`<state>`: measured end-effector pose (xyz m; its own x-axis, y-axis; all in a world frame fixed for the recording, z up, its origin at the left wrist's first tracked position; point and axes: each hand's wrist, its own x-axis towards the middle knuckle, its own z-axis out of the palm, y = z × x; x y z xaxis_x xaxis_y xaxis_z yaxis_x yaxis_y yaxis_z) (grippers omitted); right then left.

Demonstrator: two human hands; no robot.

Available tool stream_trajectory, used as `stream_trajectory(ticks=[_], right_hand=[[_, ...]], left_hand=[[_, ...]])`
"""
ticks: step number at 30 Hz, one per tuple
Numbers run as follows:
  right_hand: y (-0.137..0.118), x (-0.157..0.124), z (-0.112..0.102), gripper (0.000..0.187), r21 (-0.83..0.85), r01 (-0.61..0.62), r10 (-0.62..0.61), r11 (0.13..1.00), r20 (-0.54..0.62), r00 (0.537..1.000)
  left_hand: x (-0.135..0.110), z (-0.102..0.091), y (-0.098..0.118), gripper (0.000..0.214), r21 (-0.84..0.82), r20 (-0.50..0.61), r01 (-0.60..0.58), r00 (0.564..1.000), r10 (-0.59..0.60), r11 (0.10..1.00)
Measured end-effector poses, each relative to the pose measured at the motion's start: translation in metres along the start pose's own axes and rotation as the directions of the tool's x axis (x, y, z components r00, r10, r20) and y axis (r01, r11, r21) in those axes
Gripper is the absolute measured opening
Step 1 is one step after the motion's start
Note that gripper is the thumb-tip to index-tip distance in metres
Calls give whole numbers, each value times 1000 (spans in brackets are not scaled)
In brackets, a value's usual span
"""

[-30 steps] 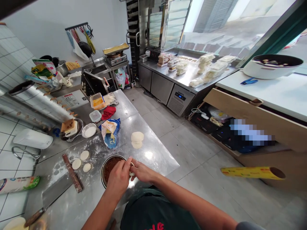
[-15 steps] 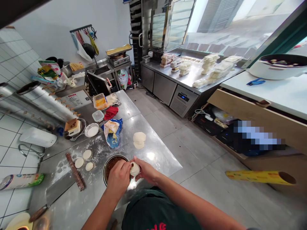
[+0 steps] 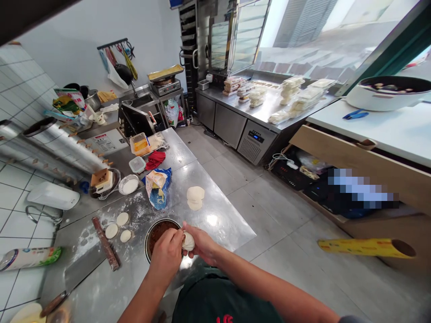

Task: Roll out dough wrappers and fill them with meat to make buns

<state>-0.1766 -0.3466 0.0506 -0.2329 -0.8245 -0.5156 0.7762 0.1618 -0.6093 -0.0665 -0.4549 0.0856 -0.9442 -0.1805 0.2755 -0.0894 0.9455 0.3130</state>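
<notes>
Left hand [image 3: 166, 252]: fingertips bunched, pinching the dough piece [image 3: 189, 242] at its edge
Right hand [image 3: 204, 245]: half-curled, cupping the far side
Dough piece: between both hands, near the metal bowl [image 3: 146, 248]

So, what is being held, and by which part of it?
Dough: the right hand cups its right side; the left hand is at the opposite edge, its exact grip hidden.

White powder [image 3: 82, 240] dusts the shiny stainless-steel tabletop [image 3: 224, 220] toward its left edge, around a brown cylindrical rolling pin [image 3: 105, 243] and three small round pale dough discs [image 3: 112, 231]. A round metal bowl [image 3: 147, 247] sits close to the near edge; overlapping cream dough rounds [image 3: 195, 197] lie by the right edge, a crumpled red cloth [image 3: 155, 160] toward the far edge.
</notes>
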Motion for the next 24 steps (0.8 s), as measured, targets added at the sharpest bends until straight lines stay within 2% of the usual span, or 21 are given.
stream_trajectory(ticks=[3,5,7,9,11,13,15,17,20,22,24], right_hand=[[0,-1,1,49,42,13,-13,999,-5,1000],[-1,-1,-1,56,34,-15,16,999,-22,1000],[-1,-1,-4,60,29,-56,55,998,22,998],[-1,0,-6,53,55,-63,59,997,66,996],[0,1,-7,47,85,-28,26,996,28,999],[-1,1,-7,53,85,-16,16,996,-3,1000],[-3,1,-8,58,79,-47,43,996,49,998],[-5,2,-9,50,98,-82,70,992,115,991],[-6,4,-10,36,139,-82,73,987,69,995],[-6,5,-10,47,106,-92,88,990,43,995],[-6,6,-11,54,70,-114,108,991,90,990]], left_hand=[[-1,0,-1,22,7,-27,7,1000,-7,1000],[-1,1,-1,27,23,-23,-9,1000,10,1000],[-1,3,-2,31,35,-39,-42,998,43,999],[-1,3,-2,28,36,-66,-59,996,61,998],[-1,3,-1,23,31,-92,-51,994,54,998],[-1,2,-1,25,33,-83,-43,995,46,999],[-1,0,0,30,32,-64,-39,997,41,999],[-1,0,0,31,29,-55,-32,998,34,999],[-1,-1,-2,24,35,-82,-36,996,38,999],[-1,-1,-3,27,39,-78,-60,995,63,997],[-1,-1,-4,31,44,-92,-85,992,89,995]])
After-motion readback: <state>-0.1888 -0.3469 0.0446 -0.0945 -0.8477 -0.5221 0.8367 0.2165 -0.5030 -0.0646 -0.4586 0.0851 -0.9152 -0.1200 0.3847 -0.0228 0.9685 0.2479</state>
